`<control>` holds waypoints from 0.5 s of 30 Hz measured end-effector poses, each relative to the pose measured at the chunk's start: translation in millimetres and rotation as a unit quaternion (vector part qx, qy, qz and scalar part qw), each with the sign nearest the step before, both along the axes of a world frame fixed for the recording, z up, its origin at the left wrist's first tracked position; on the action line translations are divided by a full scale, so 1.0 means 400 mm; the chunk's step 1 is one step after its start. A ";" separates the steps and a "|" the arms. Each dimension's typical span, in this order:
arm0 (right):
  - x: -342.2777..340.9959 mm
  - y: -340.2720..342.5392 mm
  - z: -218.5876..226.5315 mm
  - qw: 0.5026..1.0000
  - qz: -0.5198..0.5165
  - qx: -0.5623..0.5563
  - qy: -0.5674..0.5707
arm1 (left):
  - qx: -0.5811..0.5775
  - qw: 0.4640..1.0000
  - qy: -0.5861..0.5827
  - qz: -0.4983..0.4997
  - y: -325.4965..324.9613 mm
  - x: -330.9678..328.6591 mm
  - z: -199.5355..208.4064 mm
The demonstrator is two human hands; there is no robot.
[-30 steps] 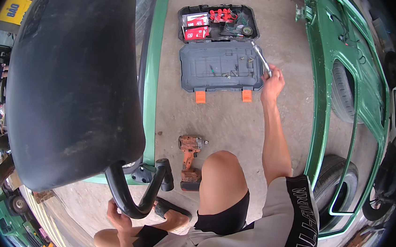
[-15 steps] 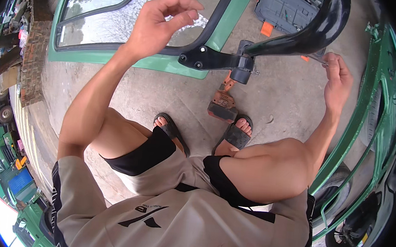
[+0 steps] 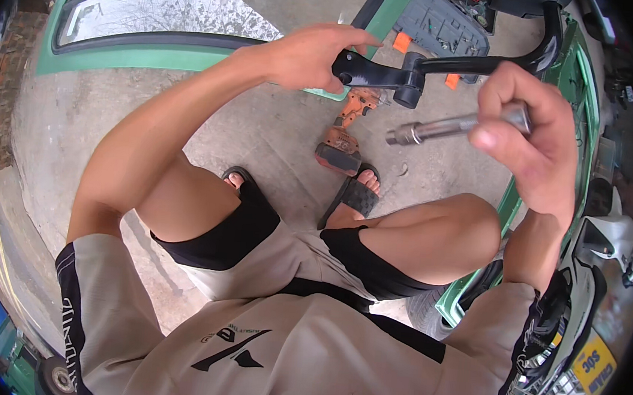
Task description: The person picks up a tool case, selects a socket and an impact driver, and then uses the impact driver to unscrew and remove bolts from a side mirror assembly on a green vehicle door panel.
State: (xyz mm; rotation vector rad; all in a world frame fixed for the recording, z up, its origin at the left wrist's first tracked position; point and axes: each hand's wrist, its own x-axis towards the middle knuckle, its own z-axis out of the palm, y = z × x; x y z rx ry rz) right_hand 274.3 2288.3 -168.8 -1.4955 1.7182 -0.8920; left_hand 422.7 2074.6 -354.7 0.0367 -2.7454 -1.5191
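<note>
My right hand (image 3: 537,130) is raised at the right, closed round a metal socket extension (image 3: 450,128). A wider socket end shows between the fingers, and the narrow tip points left. My left hand (image 3: 310,54) is at the outer end of a black mirror bracket (image 3: 380,71), fingers along its upper side and thumb below. That hand hides the bracket's left end. From the bracket's pivot, a black tube arm (image 3: 486,65) runs right and bends up to a dark housing. The bracket lies over the corner of a green vehicle door (image 3: 140,56) with black-edged glass.
An orange and black cordless impact wrench (image 3: 343,136) rests on the concrete floor by my right sandal (image 3: 358,194). Beyond lies an open grey tool case (image 3: 448,32) with orange latches. A green metal frame (image 3: 578,92) and a parked scooter (image 3: 588,274) stand at the right.
My left hand has come down from above the glass to the bracket's end. My right hand has moved nearer with the socket extension, which now shows clearly. The whole view has shifted.
</note>
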 end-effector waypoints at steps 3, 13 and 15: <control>0.080 -0.105 -0.071 0.996 -0.072 -0.002 0.055 | 0.048 0.998 -0.022 -0.021 -0.043 0.004 0.003; 0.088 -0.142 -0.093 0.950 -0.132 -0.136 0.249 | 0.097 0.994 0.050 -0.009 0.001 0.008 0.135; 0.063 -0.119 -0.068 0.903 -0.186 -0.296 0.250 | 0.099 0.992 0.066 0.030 -0.009 0.008 0.128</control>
